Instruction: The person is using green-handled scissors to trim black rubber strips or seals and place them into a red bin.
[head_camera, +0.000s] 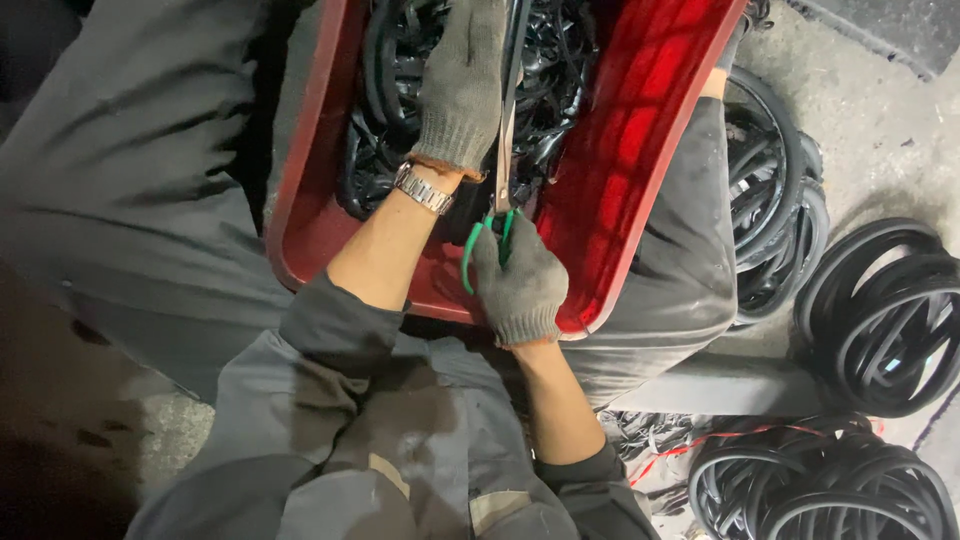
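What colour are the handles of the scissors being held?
Green: the scissors' handles show clearest in the head view, gripped by the gloved right hand.

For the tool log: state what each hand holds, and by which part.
Right hand: scissors, by the green handle loops. Left hand: over black rubber strips in the red tub; its grip cannot be told.

Rough grey concrete floor, dusty and dim; coiled black rubber rings heaped at three and five o'clock.
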